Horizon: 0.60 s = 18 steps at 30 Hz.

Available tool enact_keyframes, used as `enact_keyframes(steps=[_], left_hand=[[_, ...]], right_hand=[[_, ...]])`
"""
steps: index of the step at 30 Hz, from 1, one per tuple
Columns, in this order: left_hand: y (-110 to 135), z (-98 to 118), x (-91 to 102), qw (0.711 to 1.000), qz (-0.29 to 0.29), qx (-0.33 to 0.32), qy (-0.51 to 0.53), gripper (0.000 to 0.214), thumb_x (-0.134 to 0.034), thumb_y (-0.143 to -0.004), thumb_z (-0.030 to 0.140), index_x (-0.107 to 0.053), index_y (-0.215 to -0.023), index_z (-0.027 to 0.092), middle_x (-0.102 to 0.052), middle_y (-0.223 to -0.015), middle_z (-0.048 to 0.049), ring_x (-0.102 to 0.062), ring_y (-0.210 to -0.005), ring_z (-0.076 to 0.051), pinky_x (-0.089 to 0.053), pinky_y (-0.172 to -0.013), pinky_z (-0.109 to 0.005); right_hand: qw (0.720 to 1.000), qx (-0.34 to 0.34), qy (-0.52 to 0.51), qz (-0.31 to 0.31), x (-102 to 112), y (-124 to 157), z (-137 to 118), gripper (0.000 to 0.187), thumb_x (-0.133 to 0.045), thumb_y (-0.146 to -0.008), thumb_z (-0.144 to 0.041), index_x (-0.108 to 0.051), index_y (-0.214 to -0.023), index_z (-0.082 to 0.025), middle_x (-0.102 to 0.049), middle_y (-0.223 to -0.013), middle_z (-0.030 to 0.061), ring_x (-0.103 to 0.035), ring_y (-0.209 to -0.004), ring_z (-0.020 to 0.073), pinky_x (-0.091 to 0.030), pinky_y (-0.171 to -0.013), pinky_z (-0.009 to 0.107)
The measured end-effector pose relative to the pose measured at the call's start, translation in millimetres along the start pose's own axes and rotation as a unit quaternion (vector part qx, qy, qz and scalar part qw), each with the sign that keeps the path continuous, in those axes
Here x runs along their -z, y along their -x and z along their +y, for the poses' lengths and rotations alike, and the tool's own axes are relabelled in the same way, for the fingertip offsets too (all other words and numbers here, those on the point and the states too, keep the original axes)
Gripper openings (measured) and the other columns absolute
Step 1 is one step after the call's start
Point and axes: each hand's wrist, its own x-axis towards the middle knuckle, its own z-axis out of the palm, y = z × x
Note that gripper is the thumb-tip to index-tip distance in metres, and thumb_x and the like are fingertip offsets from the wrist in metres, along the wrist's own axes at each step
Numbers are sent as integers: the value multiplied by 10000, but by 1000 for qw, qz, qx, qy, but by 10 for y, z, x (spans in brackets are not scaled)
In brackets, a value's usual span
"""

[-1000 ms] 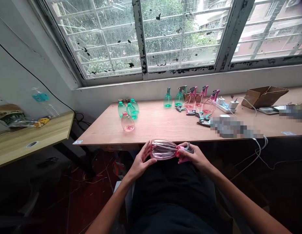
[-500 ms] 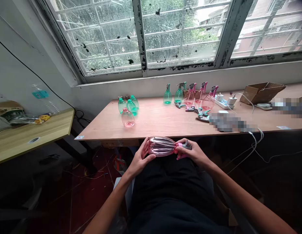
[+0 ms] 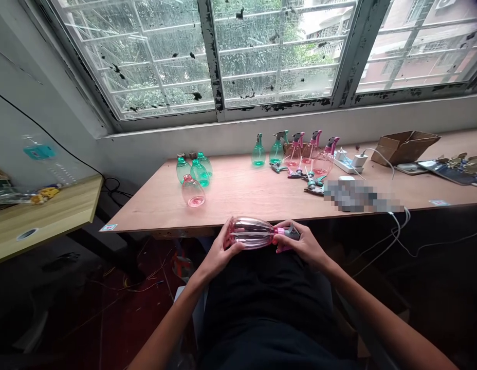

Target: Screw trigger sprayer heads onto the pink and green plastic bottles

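A clear pink spray bottle (image 3: pixel 252 233) lies sideways between my hands, just off the table's front edge above my lap. My left hand (image 3: pixel 222 253) is wrapped round its base end. At the neck, my right hand (image 3: pixel 303 244) grips the grey and pink spray head (image 3: pixel 288 233), which sits at the bottle's mouth. The right fingers partly cover the head and collar. On the table beyond, a pink bottle without a spray head (image 3: pixel 193 191) stands in front of several green bottles (image 3: pixel 200 173).
Across the wooden table (image 3: pixel 238 200) stand green spray bottles (image 3: pixel 258 150) and pink ones (image 3: pixel 322 162). Loose spray heads (image 3: pixel 313 181) lie before them. Farther right are a power strip (image 3: pixel 348 162) and a cardboard box (image 3: pixel 404 146). White cables (image 3: pixel 398 231) hang over the front edge.
The view has shifted slightly, so the table and bottles sit a little further left. Both hands keep their hold on the pink spray bottle, with barely any movement.
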Motion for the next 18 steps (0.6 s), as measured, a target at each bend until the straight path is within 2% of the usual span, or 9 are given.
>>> enact_keyframes(steps=[3,6,9,13,15,18], left_hand=[[-110,32,-78,996,30,46,67,727,-592,-830,634,-446,-1394,198,-553,-1373,-169,-558,-1225,-370,-502,-936,-477],[-175,86,-196,995,59,46,72,543,-505,-897,603,-571,-1218,170,-651,-1202,-142,-632,-1096,-329,-530,-855,-442],[-219,141,-292,995,90,4,39,422,-579,-885,513,-575,-1150,185,-662,-1116,-85,-627,-1067,-278,-498,-902,-397],[-285,200,-376,992,117,-50,-3,435,-675,-833,438,-538,-1182,217,-647,-1043,-37,-603,-1029,-225,-442,-944,-342],[-311,222,-417,990,106,-81,-32,477,-692,-819,426,-513,-1213,226,-633,-1059,-43,-610,-970,-212,-455,-896,-328],[-323,262,-465,985,65,-137,-83,522,-687,-821,419,-466,-1256,235,-564,-1212,-78,-609,-873,-176,-478,-809,-301]], right_hand=[[995,54,89,-6,-10,7,19,354,-790,-760,-419,-664,-1014,-207,-725,-780,33,-689,-640,210,-566,-618,336],[990,73,120,-4,-15,11,38,356,-797,-755,-411,-668,-1021,-213,-733,-794,38,-693,-650,215,-561,-628,334],[999,21,24,4,-13,5,35,340,-764,-785,-435,-646,-993,-194,-723,-780,43,-680,-613,197,-582,-623,353],[995,-49,-91,14,14,-2,-8,354,-749,-791,-472,-641,-945,-173,-703,-747,34,-650,-536,160,-602,-601,359],[990,-73,-123,19,36,7,-35,371,-757,-775,-491,-656,-920,-165,-687,-733,25,-622,-494,138,-606,-577,349],[983,-96,-154,14,62,40,-72,370,-763,-768,-496,-671,-880,-155,-670,-736,23,-589,-471,114,-606,-560,328]])
